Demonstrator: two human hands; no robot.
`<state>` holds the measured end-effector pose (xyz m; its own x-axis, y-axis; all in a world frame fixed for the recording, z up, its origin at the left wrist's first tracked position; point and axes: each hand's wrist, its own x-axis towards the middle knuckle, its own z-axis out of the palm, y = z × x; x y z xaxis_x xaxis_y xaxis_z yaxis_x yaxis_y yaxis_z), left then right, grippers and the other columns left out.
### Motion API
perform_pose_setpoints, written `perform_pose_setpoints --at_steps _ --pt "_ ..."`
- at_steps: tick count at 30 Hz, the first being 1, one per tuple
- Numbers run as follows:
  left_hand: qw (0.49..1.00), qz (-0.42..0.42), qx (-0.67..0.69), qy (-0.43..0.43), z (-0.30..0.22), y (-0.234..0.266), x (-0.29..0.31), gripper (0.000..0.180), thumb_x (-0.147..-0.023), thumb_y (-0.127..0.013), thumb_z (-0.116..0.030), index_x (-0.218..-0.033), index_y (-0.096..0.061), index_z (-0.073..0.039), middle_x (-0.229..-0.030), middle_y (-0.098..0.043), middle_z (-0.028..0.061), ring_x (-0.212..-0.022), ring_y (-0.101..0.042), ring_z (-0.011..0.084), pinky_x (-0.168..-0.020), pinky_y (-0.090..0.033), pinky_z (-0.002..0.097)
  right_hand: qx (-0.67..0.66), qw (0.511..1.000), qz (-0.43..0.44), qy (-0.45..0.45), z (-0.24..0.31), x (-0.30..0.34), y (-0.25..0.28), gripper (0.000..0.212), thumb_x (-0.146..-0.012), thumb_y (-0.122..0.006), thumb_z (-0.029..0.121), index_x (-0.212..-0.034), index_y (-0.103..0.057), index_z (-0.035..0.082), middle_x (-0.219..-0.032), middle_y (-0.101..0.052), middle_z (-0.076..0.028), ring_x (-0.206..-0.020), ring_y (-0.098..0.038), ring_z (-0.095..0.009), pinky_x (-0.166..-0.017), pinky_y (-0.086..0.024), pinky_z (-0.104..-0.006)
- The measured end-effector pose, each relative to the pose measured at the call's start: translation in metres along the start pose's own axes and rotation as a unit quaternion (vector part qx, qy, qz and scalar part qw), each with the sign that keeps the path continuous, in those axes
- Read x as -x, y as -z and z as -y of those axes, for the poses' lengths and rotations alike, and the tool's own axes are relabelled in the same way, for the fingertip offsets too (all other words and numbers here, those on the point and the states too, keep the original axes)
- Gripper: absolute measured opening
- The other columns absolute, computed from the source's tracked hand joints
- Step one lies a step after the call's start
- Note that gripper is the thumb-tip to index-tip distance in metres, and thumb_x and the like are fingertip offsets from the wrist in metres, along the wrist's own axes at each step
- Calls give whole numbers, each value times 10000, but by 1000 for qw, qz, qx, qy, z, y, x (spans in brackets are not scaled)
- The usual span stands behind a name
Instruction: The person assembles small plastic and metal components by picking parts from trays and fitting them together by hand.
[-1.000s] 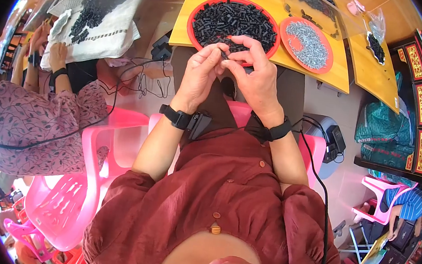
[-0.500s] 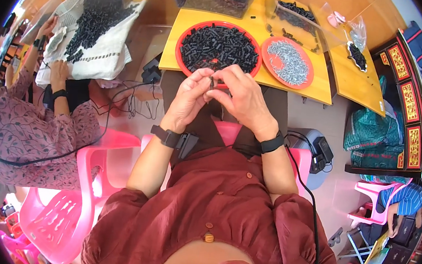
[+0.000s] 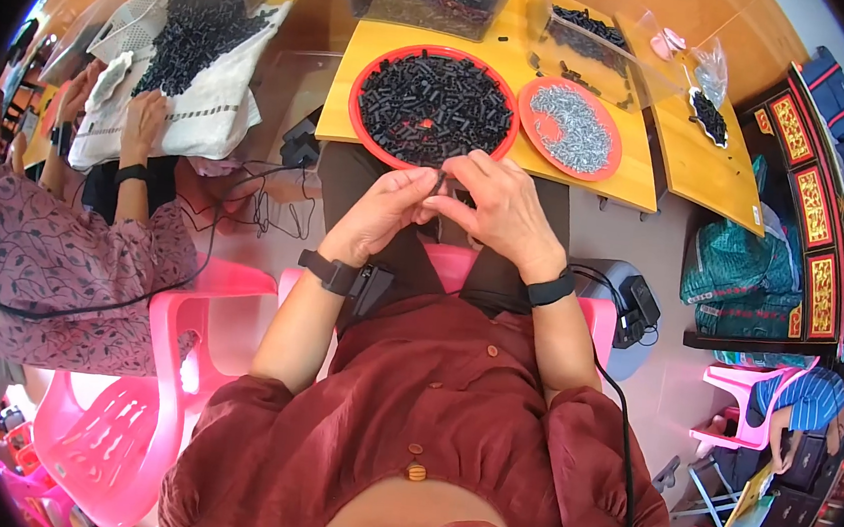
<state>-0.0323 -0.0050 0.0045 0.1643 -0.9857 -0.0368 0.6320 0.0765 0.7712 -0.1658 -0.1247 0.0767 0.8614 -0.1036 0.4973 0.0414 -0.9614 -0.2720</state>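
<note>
Left hand: your left hand (image 3: 381, 210) sits just below the near rim of the red tray, its grip pinched nearly shut, thumb and forefinger meeting on a small black part (image 3: 438, 182).
Right hand: your right hand (image 3: 502, 210) faces the left from 3 o'clock, fingertips touching the same small black part; its grip is curled close around it, the fingers otherwise folded.
Small black part: it is held between both hands, in the air over your lap, at 6 o'clock from the red tray and just off the surface's near edge; its exact shape is too small to tell.
Red tray: the round red tray (image 3: 368, 70) lies on the yellow surface (image 3: 672, 155), heaped with black pieces like the one you hold.
Smaller red dish: a second round dish (image 3: 535, 101) lies at 3 o'clock from the tray, just beside it, holding small silver metal parts.
Clear bins: clear plastic bins (image 3: 420, 2) of more black pieces stand at 12 o'clock, beyond the tray.
Wrists: you wear a black band (image 3: 333, 274) on the left wrist and another (image 3: 550, 290) on the right.
Neighbour: at 9 o'clock another person's hand (image 3: 144, 114) rests on a white sack (image 3: 205, 104) covered in black pieces.
Seat: you sit on a pink plastic chair (image 3: 239, 288).
</note>
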Motion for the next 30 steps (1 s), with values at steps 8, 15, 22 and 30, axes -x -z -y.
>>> perform_pose_setpoints --at_steps 8,15,22,30 --pt "997 22 -48 57 5 -6 3 280 -966 -516 -335 -931 -626 -79 -749 -579 -58 -639 -483 26 -605 -405 177 -34 995 95 -19 -3 3 5 300 -770 -690 299 -734 -525 51 -640 -605 -104 -588 -613 -315 -524 -473 -399" --pt "998 27 -19 43 2 -12 4 298 -966 -512 -348 -938 -623 -73 -769 -586 -47 -652 -491 39 -625 -424 194 -50 998 9 21 -2 4 2 280 -737 -701 238 -648 -502 63 -557 -576 -73 -511 -609 -261 -460 -469 -344" --pt "999 -23 3 -25 2 -7 -2 308 -978 -487 -349 -926 -610 -72 -754 -553 -40 -655 -477 46 -618 -404 191 -110 987 -106 43 5 -2 15 317 -733 -703 216 -627 -445 65 -478 -453 -62 -421 -534 -237 -407 -424 -327" --pt "999 -25 4 -22 2 -2 -4 307 -995 -442 -333 -915 -567 -65 -774 -547 -21 -670 -474 66 -631 -407 190 -152 968 -198 27 11 -8 33 255 -779 -646 209 -654 -513 32 -493 -417 -24 -387 -417 -154 -417 -329 -278"
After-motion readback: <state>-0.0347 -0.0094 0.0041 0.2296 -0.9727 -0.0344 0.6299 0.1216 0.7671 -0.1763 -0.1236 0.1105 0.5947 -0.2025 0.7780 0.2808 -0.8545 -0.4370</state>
